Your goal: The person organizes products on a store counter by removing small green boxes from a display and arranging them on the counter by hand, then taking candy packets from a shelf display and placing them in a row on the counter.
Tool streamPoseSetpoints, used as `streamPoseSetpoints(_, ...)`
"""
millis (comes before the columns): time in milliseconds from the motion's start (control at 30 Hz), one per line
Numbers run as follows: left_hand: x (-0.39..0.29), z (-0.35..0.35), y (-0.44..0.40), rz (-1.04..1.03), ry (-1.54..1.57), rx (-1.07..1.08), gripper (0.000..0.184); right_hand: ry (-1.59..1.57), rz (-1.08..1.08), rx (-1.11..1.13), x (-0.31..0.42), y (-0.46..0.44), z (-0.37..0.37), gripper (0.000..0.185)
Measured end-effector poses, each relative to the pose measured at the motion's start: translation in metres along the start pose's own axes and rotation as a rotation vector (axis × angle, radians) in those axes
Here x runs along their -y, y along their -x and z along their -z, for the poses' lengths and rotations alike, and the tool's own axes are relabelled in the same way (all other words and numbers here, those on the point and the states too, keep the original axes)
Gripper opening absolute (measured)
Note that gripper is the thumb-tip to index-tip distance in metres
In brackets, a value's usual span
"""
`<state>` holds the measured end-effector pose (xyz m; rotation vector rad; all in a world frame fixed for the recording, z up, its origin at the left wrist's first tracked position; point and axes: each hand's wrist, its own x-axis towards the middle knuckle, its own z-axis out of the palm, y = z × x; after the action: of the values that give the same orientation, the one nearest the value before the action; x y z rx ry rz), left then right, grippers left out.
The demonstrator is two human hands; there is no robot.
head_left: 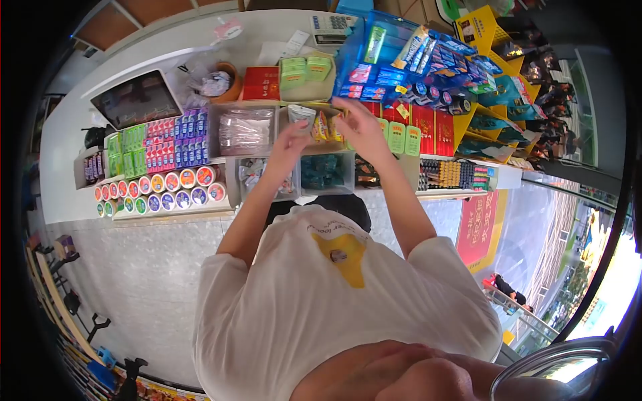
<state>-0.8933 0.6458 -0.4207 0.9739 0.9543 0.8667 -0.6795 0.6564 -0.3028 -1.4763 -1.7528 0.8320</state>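
Over a shallow open box [328,148] on the near side of the counter [63,160], both bare hands reach inward with the arms stretched forward. The left hand [294,139] has bent fingers at a silver-white packet [302,113], close enough to touch it; whether it grips the packet, I cannot tell. The right hand [362,128] comes in from the opposite side, fingers partly curled beside the yellow-and-red packets [322,125]; its grip cannot be made out either. These packets lie inside the box, between the two hands, its walls probably keeping them from sliding among their neighbours.

Just left of the box, a tray holds clear-wrapped slim items [244,130]. Nearer the body, below the box, dark teal wrapped pieces [326,172] sit in a bin, likely a way to keep loose small goods together. Behind stands a carton of green packs [304,70], with red boxes [261,85] beside it.

To the right, a blue display rack [354,57] holds its packs in tilted rows, presumably so that their fronts show. Farther left, round tubs [177,180] line the counter's front edge, lids outward, perhaps for easy reading, with a dark screen [136,100] behind.
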Motion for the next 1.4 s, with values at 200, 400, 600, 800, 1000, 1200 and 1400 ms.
streamPoseSetpoints(200,-0.061,0.01,-0.046,-0.36,-0.147,-0.112,0.059,-0.146,-0.246,-0.045,-0.022,-0.081,-0.078,0.063)
streamPoseSetpoints(400,-0.053,0.023,-0.071,-0.502,-0.453,-0.116,0.066,-0.083,-0.209,-0.14,-0.039,-0.095,-0.093,0.066)
streamPoseSetpoints(600,-0.056,0.019,-0.062,-0.5,-0.319,-0.108,0.062,0.063,-0.157,-0.244,-0.033,-0.085,-0.098,0.053)
streamPoseSetpoints(800,-0.081,0.007,-0.039,-0.419,-0.277,-0.058,0.06,0.046,-0.055,-0.327,-0.023,-0.078,-0.088,0.034)
streamPoseSetpoints(1000,-0.101,-0.014,0.007,-0.655,-0.574,-0.015,0.048,-0.112,-0.122,-0.335,0.016,-0.001,-0.033,0.034)
streamPoseSetpoints(1200,-0.052,-0.069,0.022,-0.445,-0.474,0.265,0.054,-0.389,-0.485,-0.392,-0.025,0.082,-0.005,0.028)
streamPoseSetpoints(1400,-0.016,-0.12,-0.007,-0.483,-0.742,0.257,0.062,-0.045,-0.397,-0.449,-0.086,0.073,0.027,0.026)
